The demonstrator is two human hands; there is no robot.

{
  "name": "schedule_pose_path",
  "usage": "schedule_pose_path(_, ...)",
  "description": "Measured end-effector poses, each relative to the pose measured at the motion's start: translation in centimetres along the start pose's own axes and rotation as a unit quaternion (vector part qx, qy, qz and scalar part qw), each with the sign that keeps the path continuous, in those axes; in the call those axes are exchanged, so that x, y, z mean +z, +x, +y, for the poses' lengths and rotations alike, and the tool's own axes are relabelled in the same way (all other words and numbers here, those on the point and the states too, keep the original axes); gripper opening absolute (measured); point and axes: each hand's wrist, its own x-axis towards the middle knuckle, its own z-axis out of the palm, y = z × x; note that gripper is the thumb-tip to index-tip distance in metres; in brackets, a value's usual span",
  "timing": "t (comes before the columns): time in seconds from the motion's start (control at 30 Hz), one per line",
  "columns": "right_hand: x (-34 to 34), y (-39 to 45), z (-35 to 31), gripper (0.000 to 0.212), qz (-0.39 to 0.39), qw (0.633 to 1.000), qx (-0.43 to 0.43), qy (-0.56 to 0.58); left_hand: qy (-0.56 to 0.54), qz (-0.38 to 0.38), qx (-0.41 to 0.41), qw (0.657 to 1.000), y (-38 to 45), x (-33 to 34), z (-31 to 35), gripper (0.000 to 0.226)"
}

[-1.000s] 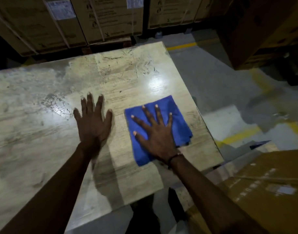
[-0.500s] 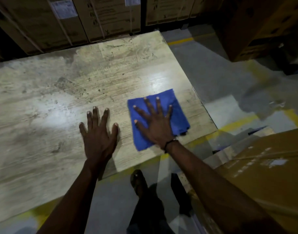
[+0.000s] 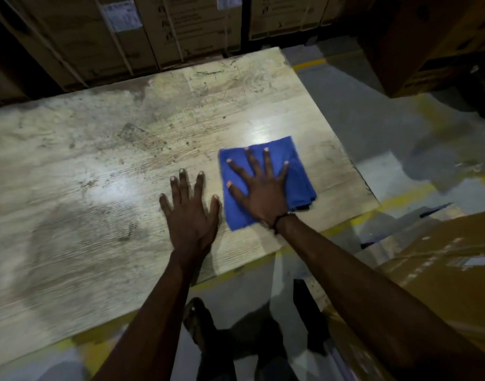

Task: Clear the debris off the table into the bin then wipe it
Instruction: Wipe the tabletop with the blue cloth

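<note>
Blue folded cloth (image 3: 299,171) (edges layered) under flat right hand (image 3: 263,193) on table (image 3: 98,188).

A folded blue cloth (image 3: 296,171) is pressed flat onto the worn, scuffed wooden table (image 3: 98,188) by the right hand (image 3: 263,193), whose fingers are spread straight across it, near the table's right end. The left hand (image 3: 190,215) is laid palm-down on the bare tabletop just beside the cloth, fingers straight and apart. A dark band (image 3: 281,217) is worn on the right wrist. Strapped cardboard cartons (image 3: 153,31) are stacked behind the table, and another cardboard box (image 3: 442,270) is seen at the lower right. Yellow floor lines (image 3: 400,200) are visible on the grey floor.
</note>
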Motion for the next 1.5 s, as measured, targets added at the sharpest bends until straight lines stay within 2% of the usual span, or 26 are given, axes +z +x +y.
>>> schedule_pose_path(0.07, 0.4, -1.9, -3.1, 0.061, -0.007, 0.996, -0.086, -0.015, -0.012, -0.008, 0.002, 1.000, -0.4, -0.4, -0.9, 0.065)
schedule_pose_path(0.17, 0.3, -2.7, -3.4, 0.060, -0.011, 0.994, -0.110, -0.005, 0.018, -0.010, 0.017, 1.000, -1.2, -1.7, -3.9, 0.063)
schedule_pose_path(0.33, 0.7, 5.8, -3.1, 0.060, 0.015, 1.000, 0.012, 0.003, 0.001, -0.015, -0.055, 0.998, 3.9, -3.9, -10.2, 0.068)
schedule_pose_path(0.43, 2.0, 10.6, -6.7, 0.061, 0.015, 0.997, 0.058, 0.043, 0.008, -0.022, -0.079, 0.997, 10.2, -4.7, -13.7, 0.071)
schedule_pose_path(0.53, 3.3, 10.1, -11.1, 0.062, 0.020, 0.999, -0.032, 0.005, 0.009, -0.021, -0.097, 0.995, 15.8, -5.5, -16.5, 0.072)
schedule_pose_path(0.63, 3.1, 9.5, -11.2, 0.060, 0.004, 0.995, -0.103, 0.004, 0.004, -0.002, -0.095, 0.995, 19.9, -6.7, -19.0, 0.073)
schedule_pose_path(0.7, 2.6, 11.1, -9.5, 0.060, 0.002, 0.997, -0.083, -0.001, 0.009, 0.003, -0.082, 0.997, 20.6, -7.0, -19.5, 0.071)
schedule_pose_path(0.8, 2.7, 17.2, -8.4, 0.061, 0.012, 1.000, 0.015, -0.001, 0.025, 0.016, -0.080, 0.996, 20.6, -6.8, -19.7, 0.071)
schedule_pose_path(0.93, 4.0, 24.5, -11.2, 0.061, 0.029, 0.993, 0.103, 0.037, 0.029, 0.030, -0.083, 0.996, 20.9, -6.6, -19.7, 0.070)
schedule_pose_path(1.0, 5.2, 25.6, -14.8, 0.061, 0.037, 0.997, 0.064, 0.018, 0.031, 0.036, -0.081, 0.996, 20.9, -6.4, -19.8, 0.070)
schedule_pose_path(1.07, 6.1, 25.3, -17.8, 0.062, 0.025, 0.999, -0.038, -0.001, 0.041, 0.047, -0.073, 0.995, 20.9, -6.2, -20.0, 0.070)
schedule_pose_path(1.13, 6.0, 25.2, -17.6, 0.062, 0.013, 0.994, -0.107, 0.009, 0.042, 0.056, -0.072, 0.995, 21.0, -6.2, -20.1, 0.069)
schedule_pose_path(1.17, 5.7, 25.4, -16.7, 0.062, 0.013, 0.993, -0.115, 0.015, 0.044, 0.057, -0.073, 0.995, 20.9, -6.2, -20.1, 0.069)
schedule_pose_path(1.3, 4.4, 29.9, -13.6, 0.062, 0.004, 1.000, -0.013, 0.019, 0.029, 0.047, -0.078, 0.995, 20.9, -6.4, -19.7, 0.068)
schedule_pose_path(1.4, 4.4, 33.6, -14.9, 0.061, 0.001, 0.997, 0.058, 0.052, 0.018, 0.044, -0.085, 0.995, 20.9, -6.6, -19.5, 0.069)
schedule_pose_path(1.47, 5.1, 34.5, -17.7, 0.063, -0.013, 0.996, 0.061, 0.058, 0.015, 0.044, -0.086, 0.995, 21.1, -6.6, -19.5, 0.070)
schedule_pose_path(1.5, 5.5, 34.1, -19.2, 0.064, -0.017, 0.998, 0.034, 0.044, 0.016, 0.044, -0.086, 0.995, 21.1, -6.6, -19.5, 0.070)
